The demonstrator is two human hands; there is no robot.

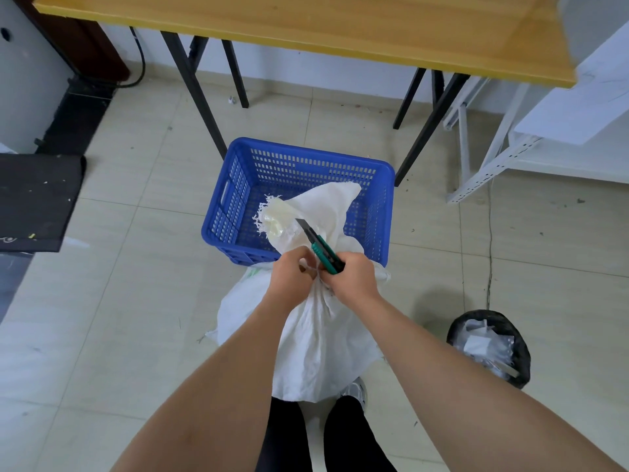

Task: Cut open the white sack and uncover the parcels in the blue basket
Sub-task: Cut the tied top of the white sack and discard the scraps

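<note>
Beige tiled floor (136,301), blue basket (238,158) beside wooden table (306,25)

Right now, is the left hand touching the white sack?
Touching. The head view shows the left hand gripping the bunched neck of the white sack, fingers closed into the fabric, beside the right hand holding the green utility knife.
</note>
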